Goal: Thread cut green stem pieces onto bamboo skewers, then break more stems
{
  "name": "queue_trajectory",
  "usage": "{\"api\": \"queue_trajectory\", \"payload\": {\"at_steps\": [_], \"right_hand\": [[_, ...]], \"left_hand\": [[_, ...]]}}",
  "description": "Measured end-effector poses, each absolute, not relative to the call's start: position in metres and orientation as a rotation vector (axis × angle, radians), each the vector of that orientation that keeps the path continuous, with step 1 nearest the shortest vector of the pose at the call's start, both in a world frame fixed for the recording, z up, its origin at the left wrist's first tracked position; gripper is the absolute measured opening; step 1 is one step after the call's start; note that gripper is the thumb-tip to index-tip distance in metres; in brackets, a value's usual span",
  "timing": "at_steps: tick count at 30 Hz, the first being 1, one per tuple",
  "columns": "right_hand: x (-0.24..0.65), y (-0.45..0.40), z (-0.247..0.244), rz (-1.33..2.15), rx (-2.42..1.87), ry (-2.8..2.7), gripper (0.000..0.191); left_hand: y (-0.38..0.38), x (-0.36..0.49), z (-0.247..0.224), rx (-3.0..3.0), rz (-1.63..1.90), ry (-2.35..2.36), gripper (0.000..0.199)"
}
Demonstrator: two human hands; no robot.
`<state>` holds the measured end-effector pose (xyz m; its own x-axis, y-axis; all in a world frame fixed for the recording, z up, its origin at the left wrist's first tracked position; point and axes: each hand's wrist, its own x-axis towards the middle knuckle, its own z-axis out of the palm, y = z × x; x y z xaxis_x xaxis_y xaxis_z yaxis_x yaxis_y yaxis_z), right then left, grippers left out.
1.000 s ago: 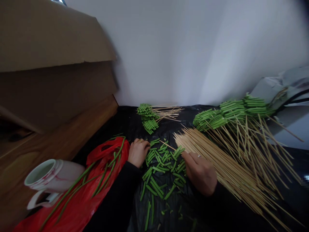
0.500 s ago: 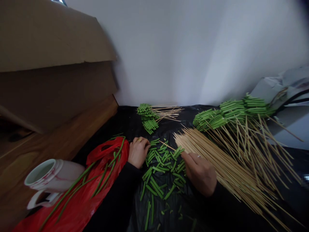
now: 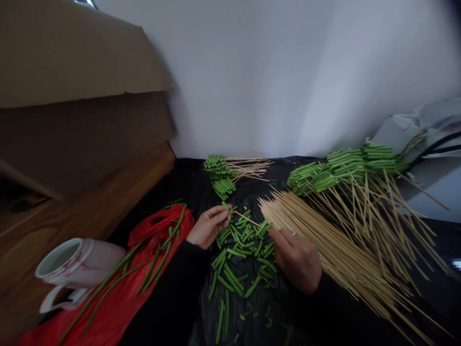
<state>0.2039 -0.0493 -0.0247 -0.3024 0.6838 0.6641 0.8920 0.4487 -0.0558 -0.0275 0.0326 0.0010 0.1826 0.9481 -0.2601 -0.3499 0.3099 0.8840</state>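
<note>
My left hand [image 3: 209, 227] pinches a short piece of green bean [image 3: 226, 210] between thumb and fingers, close to the tip of a bamboo skewer [image 3: 248, 219]. That skewer is in my right hand [image 3: 298, 257], whose fingers are closed round it, and it points left. A few bean pieces [image 3: 264, 228] are threaded on it just beside my right fingers. Below and between both hands, many loose cut bean pieces [image 3: 236, 280] lie scattered on black plastic sheeting [image 3: 201, 307].
Bare skewers [image 3: 338, 245] lie in a big bundle on the right. Filled bean skewers are piled at the back right [image 3: 345, 166] and back centre [image 3: 220, 175]. On the left are a red plastic bag [image 3: 158, 259] with long beans, a white mug [image 3: 90, 262] and a cardboard box [image 3: 82, 57].
My left hand has come up from the loose pieces with a bean piece and turned toward the skewer tip. The right hand with the skewer has barely moved.
</note>
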Motion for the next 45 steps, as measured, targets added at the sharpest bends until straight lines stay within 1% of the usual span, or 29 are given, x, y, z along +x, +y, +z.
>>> {"api": "queue_trajectory", "payload": {"at_steps": [4, 13, 18, 23, 29, 38, 45], "right_hand": [[0.2032, -0.0492, -0.0256, -0.419, -1.311, -2.084, 0.027], [0.2028, -0.049, -0.0255, -0.438, -1.32, -2.082, 0.027], [0.203, -0.0498, -0.0237, -0.445, -1.314, -2.088, 0.027], [0.2029, -0.0502, -0.0239, -0.441, -1.328, -2.092, 0.025], [0.2033, -0.0504, -0.025, -0.444, -1.313, -2.087, 0.026], [0.2025, -0.0497, -0.0239, -0.451, -1.319, -2.093, 0.028], [0.2029, -0.0497, -0.0238, -0.467, -1.324, -2.093, 0.029]], "left_hand": [[0.0319, -0.0261, 0.0012, 0.752, 1.016, 0.971, 0.03], [0.0319, -0.023, 0.0011, 0.688, 1.071, 0.972, 0.02], [0.0315, -0.0225, 0.0006, 0.688, 1.072, 0.94, 0.023], [0.0307, -0.0218, 0.0009, 0.66, 1.057, 0.925, 0.019], [0.0311, -0.0218, 0.0011, 0.613, 1.06, 0.902, 0.018], [0.0271, -0.021, 0.0014, 0.688, 1.014, 0.874, 0.031], [0.0278, -0.0212, 0.0009, 0.656, 1.001, 0.83, 0.023]]}}
